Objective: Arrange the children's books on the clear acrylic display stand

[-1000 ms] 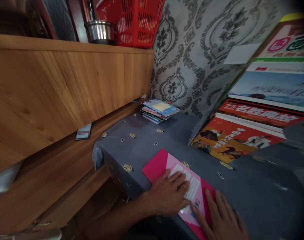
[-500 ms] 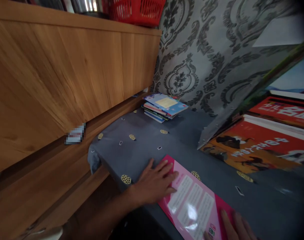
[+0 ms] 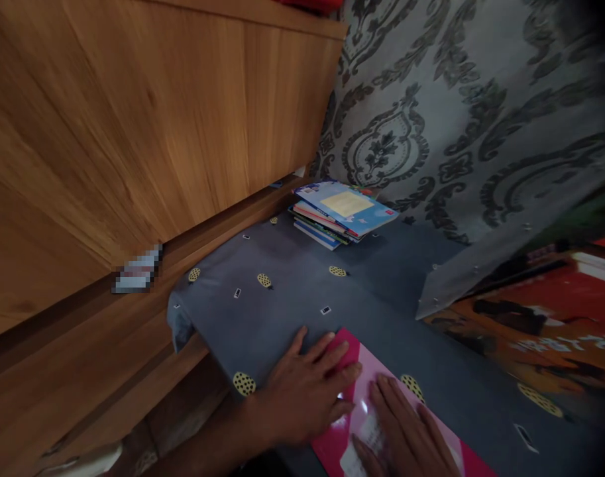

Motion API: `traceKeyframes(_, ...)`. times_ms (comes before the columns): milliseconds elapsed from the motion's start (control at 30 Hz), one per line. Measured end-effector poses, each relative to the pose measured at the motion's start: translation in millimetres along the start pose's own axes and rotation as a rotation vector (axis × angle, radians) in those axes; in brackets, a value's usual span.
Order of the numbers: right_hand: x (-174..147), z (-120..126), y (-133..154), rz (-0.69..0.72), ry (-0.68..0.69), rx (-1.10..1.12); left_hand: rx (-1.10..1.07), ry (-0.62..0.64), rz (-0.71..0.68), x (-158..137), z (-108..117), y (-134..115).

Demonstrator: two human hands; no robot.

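Observation:
A pink book [image 3: 352, 424] with a glossy cover and pale text panels lies flat near the front edge of the cloth-covered table. Across its left end rests my left hand [image 3: 307, 391], fingers spread, the fingertips on the cover. My right hand [image 3: 406, 430] lies flat over the middle of the book, fingers stretched out, hiding much of the printed text. The book's lower right part runs out of view.
A stack of books [image 3: 342, 209] stands at the back against the patterned wall [image 3: 391, 139]. Red and orange boxes or books [image 3: 570, 318] sit at the right behind a clear sheet [image 3: 456, 278]. A wooden cabinet [image 3: 158, 119] borders the grey tablecloth [image 3: 287, 265] on the left.
My right hand has moved from the book's right end to its middle, closer to my left hand. The left hand stays on the left end. The view has shifted.

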State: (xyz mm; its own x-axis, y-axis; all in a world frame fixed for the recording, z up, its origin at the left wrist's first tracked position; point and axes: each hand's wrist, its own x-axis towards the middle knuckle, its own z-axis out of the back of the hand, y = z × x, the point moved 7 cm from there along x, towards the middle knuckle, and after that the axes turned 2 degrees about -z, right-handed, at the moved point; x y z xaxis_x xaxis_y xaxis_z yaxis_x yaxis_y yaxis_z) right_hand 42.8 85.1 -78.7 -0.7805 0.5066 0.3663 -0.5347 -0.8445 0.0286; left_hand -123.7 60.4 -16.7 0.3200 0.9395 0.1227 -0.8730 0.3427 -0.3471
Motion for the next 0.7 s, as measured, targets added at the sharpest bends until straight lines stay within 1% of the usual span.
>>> traceKeyframes(100,22.1,2.1,2.1,0.012,-0.02,0.008,-0.012,-0.018,0.001,-0.4,0.1,0.1)
traceKeyframes(233,30.5,1.3,-3.8,-0.012,0.002,0.016,0.005,-0.015,0.018,0.5,-2.8,1.4)
traceKeyframes(300,30.7,-2.8,-7.1,-0.046,0.026,0.026,0.024,-0.016,0.019,1.1,-4.0,1.6)
traceKeyframes(367,31.2,-4.2,-6.5,-0.069,0.017,0.028,0.047,-0.014,0.005,1.1,-4.9,0.4)
traceKeyframes(500,31.4,5.3,-1.3,-0.088,-0.028,-0.004,0.101,-0.027,-0.002,-0.8,-6.8,-0.9)
traceKeyframes(600,24.1,15.5,-6.7,-0.114,0.028,-0.013,0.164,-0.064,-0.019,-1.4,-11.7,0.4)
traceKeyframes(700,11.6,26.7,-17.3,-0.172,0.102,0.01,0.248,-0.131,-0.085,-0.9,-18.1,1.0)
